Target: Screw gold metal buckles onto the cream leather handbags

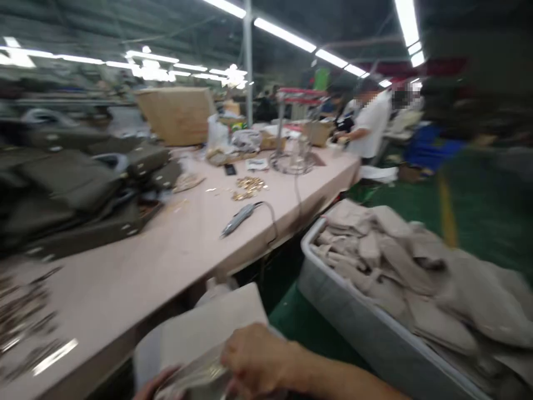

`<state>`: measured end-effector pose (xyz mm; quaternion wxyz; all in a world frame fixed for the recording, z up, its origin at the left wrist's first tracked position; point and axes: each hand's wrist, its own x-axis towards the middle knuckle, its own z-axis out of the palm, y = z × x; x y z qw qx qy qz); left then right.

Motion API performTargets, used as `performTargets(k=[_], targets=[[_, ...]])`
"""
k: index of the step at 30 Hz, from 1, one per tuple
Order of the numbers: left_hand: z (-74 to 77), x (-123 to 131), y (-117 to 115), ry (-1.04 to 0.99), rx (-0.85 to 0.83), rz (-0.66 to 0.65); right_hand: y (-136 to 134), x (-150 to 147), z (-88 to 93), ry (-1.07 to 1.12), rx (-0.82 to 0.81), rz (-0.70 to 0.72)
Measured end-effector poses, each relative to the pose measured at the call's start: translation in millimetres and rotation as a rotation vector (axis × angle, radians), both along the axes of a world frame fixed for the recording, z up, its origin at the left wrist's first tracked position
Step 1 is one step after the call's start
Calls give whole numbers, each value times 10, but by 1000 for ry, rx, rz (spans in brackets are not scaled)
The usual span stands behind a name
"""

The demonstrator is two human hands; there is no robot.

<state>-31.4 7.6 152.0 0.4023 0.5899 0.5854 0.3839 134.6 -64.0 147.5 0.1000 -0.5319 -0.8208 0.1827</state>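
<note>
My right hand (pixel 258 355) is closed, its fingers curled down on a greyish-beige piece (pixel 200 383) with a small shiny metal spot, perhaps a bag part. At the bottom edge, my left hand (pixel 156 384) shows only in part, its fingers gripping the left side of that same piece. Behind both hands is a pale, flat-sided thing (pixel 220 316), cream on top. Blur hides the exact kind of the held piece. A grey corded hand tool (pixel 239 219) lies on the long pinkish table (pixel 175 244) beyond.
To the right, a grey plastic bin (pixel 345 311) is heaped with beige pieces (pixel 395 261). Dark olive bags (pixel 70 183) are piled on the table's left, near scattered metal parts (pixel 25 316). Gold-coloured parts (pixel 250 186) lie farther back. A person (pixel 370 125) stands at the far end.
</note>
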Motion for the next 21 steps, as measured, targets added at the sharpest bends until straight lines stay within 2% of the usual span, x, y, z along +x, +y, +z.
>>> performTargets(k=[3, 4, 6, 8, 10, 13, 15, 18, 21], targets=[[-196, -643, -113, 75, -88, 33, -3, 34, 7, 159, 101, -71], [-248, -790, -138, 81, -112, 26, 74, 111, -21, 257, 165, -121], [-320, -962, -172, -10, -91, -75, 282, 269, -110, 420, 327, -270], [-351, -991, -204, -61, -53, -117, 483, 394, -208, 455, 403, -396], [-373, -940, -247, -87, -34, -106, 651, 484, -302, 436, 345, -482], [-454, -851, -320, -137, -56, -51, 842, 543, -410, 453, 101, -464], [-512, -816, -354, -139, -70, 0, 918, 518, -436, 510, 25, -421], [-475, -767, -345, -31, 88, 166, 948, 411, -410, 630, 161, -382], [-233, -639, -225, 40, 267, 394, 935, 290, -394, 682, 374, -246]])
